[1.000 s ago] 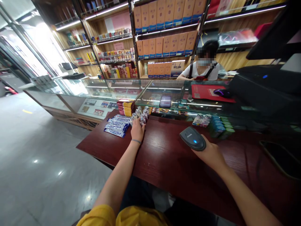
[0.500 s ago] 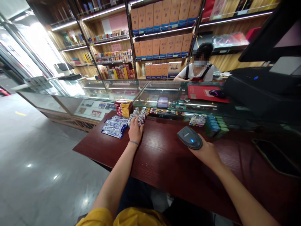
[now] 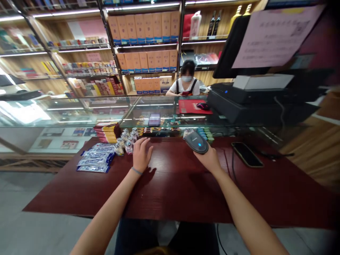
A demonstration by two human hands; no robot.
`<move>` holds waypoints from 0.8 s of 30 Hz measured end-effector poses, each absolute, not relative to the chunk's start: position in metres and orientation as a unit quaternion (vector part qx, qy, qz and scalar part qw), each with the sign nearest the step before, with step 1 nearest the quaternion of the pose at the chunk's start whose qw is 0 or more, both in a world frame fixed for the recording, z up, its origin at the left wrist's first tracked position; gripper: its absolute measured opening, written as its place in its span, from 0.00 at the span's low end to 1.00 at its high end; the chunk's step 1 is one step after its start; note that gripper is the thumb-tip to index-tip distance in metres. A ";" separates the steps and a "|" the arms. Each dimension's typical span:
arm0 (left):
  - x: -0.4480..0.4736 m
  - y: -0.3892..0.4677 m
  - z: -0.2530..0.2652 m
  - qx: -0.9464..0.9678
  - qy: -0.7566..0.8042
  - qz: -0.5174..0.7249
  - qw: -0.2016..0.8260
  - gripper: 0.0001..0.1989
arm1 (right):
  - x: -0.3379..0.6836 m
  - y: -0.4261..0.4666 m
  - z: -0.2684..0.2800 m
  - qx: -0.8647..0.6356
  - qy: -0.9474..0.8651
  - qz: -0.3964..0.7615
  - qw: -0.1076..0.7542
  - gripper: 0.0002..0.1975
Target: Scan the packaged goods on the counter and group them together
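Note:
My left hand [image 3: 141, 154] hovers above the dark red tabletop [image 3: 164, 184], fingers apart and nothing in it. Just left of it stand several small bottles [image 3: 128, 146] in a cluster. Beyond the bottles lie blue-and-white wrapped packets [image 3: 95, 158], and behind these rises a stack of red-and-yellow packs [image 3: 106, 132]. My right hand [image 3: 209, 160] is wrapped round a dark barcode scanner [image 3: 196, 142] with a blue light on top. The scanner's head points away and to the left, partly covering a few small bottles [image 3: 188, 131] and some green-and-blue cans [image 3: 205, 134].
A phone [image 3: 247, 154] lies at the right of the table, near a cable. Behind runs a glass display counter [image 3: 127, 111] bearing a red mat [image 3: 193, 107] and mouse. A printer [image 3: 233, 102] and monitor stand right. A person [image 3: 187, 81] sits beyond the counter.
The view has swung right. My left hand has come away from the small bottles toward the right. My right hand, still on the scanner, has moved it nearer the bottles and cans at the back.

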State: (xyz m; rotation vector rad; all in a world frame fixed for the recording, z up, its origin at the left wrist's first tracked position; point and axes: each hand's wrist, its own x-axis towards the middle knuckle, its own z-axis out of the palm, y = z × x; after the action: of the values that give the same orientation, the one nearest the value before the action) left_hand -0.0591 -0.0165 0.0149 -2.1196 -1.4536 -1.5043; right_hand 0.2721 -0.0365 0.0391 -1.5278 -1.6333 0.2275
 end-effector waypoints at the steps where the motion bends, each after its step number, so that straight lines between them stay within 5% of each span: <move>1: -0.046 -0.011 0.015 -0.721 -0.472 -0.503 0.064 0.19 | 0.278 -0.034 0.040 -0.618 -0.640 0.094 0.448 0.24; 16: 0.145 0.082 -0.038 -0.702 -0.419 -0.526 -0.233 0.42 | 0.333 -0.021 0.044 -0.632 -0.544 0.121 0.538 0.22; 24: 0.165 0.114 -0.046 -0.697 -0.432 -0.521 -0.236 0.36 | 0.333 -0.025 0.051 -0.626 -0.550 0.112 0.542 0.21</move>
State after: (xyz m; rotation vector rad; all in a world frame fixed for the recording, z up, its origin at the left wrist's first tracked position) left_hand 0.1648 0.1137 -0.0463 -2.5952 -1.6098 -1.9388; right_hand 0.3334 -0.0248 0.0510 -1.4862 -1.3070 0.2672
